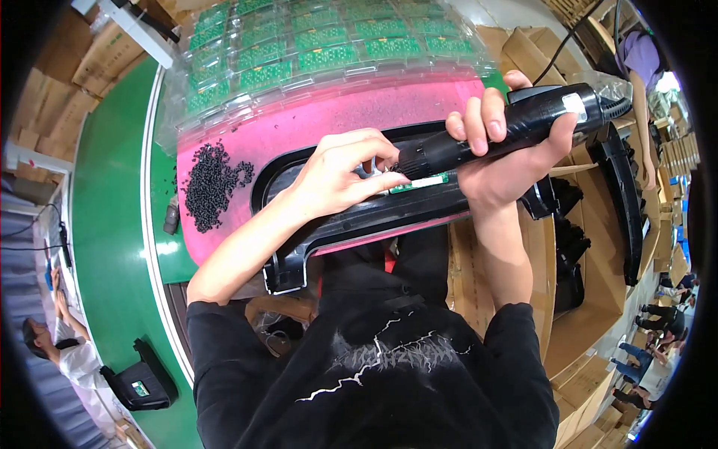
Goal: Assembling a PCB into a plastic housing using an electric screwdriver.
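My right hand is wrapped round a black electric screwdriver, held nearly level with its tip pointing left. My left hand pinches thumb and fingers together right at the driver's tip; what lies between them is too small and hidden to make out. Under both hands is a long black plastic housing with a curved frame. A small green circuit board sits inside it, partly covered by my left fingers and the driver. Left of the housing, a heap of tiny black screws lies on the pink mat.
Stacked clear plastic trays of green circuit boards stand behind the mat. Another black housing rests on the green table at left. A cardboard box with black parts stands at right. Other people are farther off on both sides.
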`<state>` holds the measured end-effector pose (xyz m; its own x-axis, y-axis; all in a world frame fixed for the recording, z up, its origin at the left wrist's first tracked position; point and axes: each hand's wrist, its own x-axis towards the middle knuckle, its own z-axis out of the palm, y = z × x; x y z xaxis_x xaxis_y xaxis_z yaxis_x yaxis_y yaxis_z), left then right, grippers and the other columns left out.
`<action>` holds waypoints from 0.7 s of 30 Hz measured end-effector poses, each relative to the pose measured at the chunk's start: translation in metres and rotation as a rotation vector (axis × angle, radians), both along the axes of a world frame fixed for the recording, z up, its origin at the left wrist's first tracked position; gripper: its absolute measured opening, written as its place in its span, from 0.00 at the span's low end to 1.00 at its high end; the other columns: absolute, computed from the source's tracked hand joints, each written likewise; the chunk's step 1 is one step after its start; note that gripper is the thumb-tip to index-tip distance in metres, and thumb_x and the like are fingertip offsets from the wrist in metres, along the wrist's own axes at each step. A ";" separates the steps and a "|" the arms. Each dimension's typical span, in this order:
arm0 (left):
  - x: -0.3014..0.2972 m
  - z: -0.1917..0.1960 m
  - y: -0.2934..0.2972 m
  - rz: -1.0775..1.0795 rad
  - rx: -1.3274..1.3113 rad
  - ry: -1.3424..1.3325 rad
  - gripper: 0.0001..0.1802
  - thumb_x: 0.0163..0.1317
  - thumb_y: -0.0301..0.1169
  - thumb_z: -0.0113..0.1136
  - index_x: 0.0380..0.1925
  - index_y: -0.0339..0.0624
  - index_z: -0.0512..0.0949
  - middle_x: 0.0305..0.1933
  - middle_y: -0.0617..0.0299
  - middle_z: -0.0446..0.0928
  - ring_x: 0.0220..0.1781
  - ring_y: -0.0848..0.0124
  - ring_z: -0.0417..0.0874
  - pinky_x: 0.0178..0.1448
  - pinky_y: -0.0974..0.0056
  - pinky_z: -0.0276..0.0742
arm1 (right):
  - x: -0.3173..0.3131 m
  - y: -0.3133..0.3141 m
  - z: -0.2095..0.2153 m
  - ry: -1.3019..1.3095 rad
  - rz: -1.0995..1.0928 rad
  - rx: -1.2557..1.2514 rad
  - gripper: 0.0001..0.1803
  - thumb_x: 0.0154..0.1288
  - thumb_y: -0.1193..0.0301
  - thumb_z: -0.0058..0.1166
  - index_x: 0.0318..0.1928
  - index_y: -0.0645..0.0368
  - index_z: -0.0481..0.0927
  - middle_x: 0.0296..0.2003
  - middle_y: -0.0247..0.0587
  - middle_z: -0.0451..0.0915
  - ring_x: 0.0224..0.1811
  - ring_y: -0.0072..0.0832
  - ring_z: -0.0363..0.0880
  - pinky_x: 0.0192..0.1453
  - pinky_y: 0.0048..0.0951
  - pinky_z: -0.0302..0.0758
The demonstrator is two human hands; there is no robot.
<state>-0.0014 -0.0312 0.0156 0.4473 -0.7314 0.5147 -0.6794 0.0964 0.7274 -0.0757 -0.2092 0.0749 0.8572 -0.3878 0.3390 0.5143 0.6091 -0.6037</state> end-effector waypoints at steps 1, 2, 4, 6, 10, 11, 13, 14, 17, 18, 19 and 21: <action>0.001 -0.002 -0.001 -0.003 0.003 0.000 0.11 0.54 0.28 0.70 0.35 0.35 0.80 0.30 0.58 0.79 0.30 0.67 0.81 0.32 0.67 0.77 | 0.000 0.001 -0.003 -0.025 -0.005 -0.022 0.40 0.63 0.32 0.42 0.50 0.58 0.72 0.18 0.28 0.62 0.17 0.20 0.58 0.30 0.28 0.63; 0.001 -0.004 -0.002 0.006 -0.037 -0.048 0.10 0.54 0.27 0.69 0.35 0.35 0.80 0.30 0.57 0.79 0.31 0.65 0.82 0.33 0.65 0.77 | -0.001 0.000 -0.007 -0.036 -0.006 -0.051 0.40 0.62 0.31 0.42 0.51 0.58 0.72 0.18 0.29 0.63 0.17 0.21 0.59 0.30 0.28 0.63; 0.000 -0.007 -0.003 0.010 -0.075 -0.095 0.09 0.54 0.26 0.69 0.34 0.35 0.80 0.31 0.57 0.80 0.31 0.64 0.82 0.33 0.64 0.78 | -0.003 -0.001 -0.010 -0.036 0.004 -0.072 0.40 0.62 0.31 0.43 0.51 0.57 0.71 0.18 0.29 0.63 0.17 0.21 0.59 0.30 0.28 0.63; 0.000 -0.008 -0.002 0.034 -0.044 -0.132 0.07 0.53 0.24 0.67 0.32 0.35 0.81 0.31 0.57 0.80 0.33 0.63 0.83 0.35 0.62 0.79 | -0.005 -0.002 -0.013 -0.040 0.011 -0.113 0.39 0.62 0.32 0.43 0.51 0.56 0.71 0.18 0.29 0.63 0.17 0.21 0.59 0.30 0.28 0.63; -0.006 -0.005 -0.002 0.071 -0.089 -0.140 0.05 0.53 0.22 0.66 0.31 0.36 0.82 0.31 0.56 0.81 0.33 0.63 0.84 0.35 0.63 0.80 | -0.010 -0.001 -0.009 -0.040 -0.018 -0.129 0.38 0.63 0.32 0.43 0.51 0.55 0.71 0.17 0.28 0.63 0.17 0.20 0.59 0.30 0.28 0.63; -0.008 -0.004 -0.001 0.091 -0.122 -0.164 0.05 0.53 0.20 0.65 0.32 0.35 0.82 0.31 0.56 0.81 0.32 0.64 0.84 0.35 0.64 0.80 | -0.011 0.001 -0.006 -0.040 -0.030 -0.096 0.38 0.63 0.32 0.43 0.51 0.56 0.71 0.17 0.28 0.63 0.17 0.20 0.59 0.29 0.28 0.63; -0.008 -0.003 0.001 0.110 -0.155 -0.187 0.06 0.53 0.18 0.64 0.32 0.35 0.82 0.31 0.56 0.81 0.31 0.66 0.84 0.34 0.66 0.81 | -0.013 0.002 -0.003 -0.039 -0.042 -0.062 0.38 0.63 0.32 0.43 0.51 0.56 0.71 0.17 0.28 0.63 0.16 0.20 0.59 0.29 0.27 0.62; -0.008 -0.002 0.001 0.125 -0.227 -0.102 0.06 0.53 0.17 0.63 0.32 0.34 0.82 0.31 0.55 0.82 0.31 0.67 0.84 0.34 0.67 0.81 | -0.015 -0.001 -0.001 -0.046 -0.011 -0.099 0.38 0.63 0.32 0.43 0.51 0.56 0.71 0.17 0.28 0.63 0.16 0.20 0.60 0.28 0.27 0.62; 0.001 0.001 0.001 0.210 -0.299 0.047 0.06 0.56 0.16 0.61 0.33 0.34 0.84 0.31 0.55 0.83 0.31 0.70 0.85 0.37 0.69 0.81 | -0.020 -0.007 -0.003 -0.071 0.033 -0.192 0.38 0.61 0.32 0.45 0.50 0.56 0.71 0.18 0.27 0.64 0.15 0.20 0.60 0.27 0.26 0.62; 0.001 -0.001 0.001 0.184 -0.222 0.039 0.06 0.57 0.16 0.60 0.33 0.33 0.83 0.31 0.55 0.83 0.32 0.70 0.85 0.38 0.68 0.80 | -0.020 -0.008 -0.003 -0.133 0.012 -0.216 0.39 0.61 0.32 0.46 0.49 0.56 0.71 0.17 0.30 0.66 0.15 0.22 0.63 0.26 0.28 0.64; 0.001 -0.003 0.001 0.158 -0.147 0.031 0.05 0.58 0.15 0.60 0.33 0.32 0.83 0.32 0.55 0.83 0.32 0.69 0.84 0.39 0.68 0.80 | -0.021 -0.009 -0.003 -0.195 -0.007 -0.240 0.39 0.60 0.32 0.47 0.49 0.57 0.70 0.17 0.32 0.68 0.15 0.24 0.66 0.26 0.30 0.66; -0.003 -0.004 -0.001 0.110 -0.122 0.001 0.06 0.56 0.19 0.64 0.34 0.34 0.84 0.33 0.55 0.83 0.33 0.67 0.86 0.39 0.67 0.81 | -0.023 -0.013 0.002 -0.295 -0.001 -0.211 0.43 0.56 0.28 0.47 0.49 0.55 0.71 0.17 0.31 0.68 0.15 0.23 0.66 0.27 0.29 0.67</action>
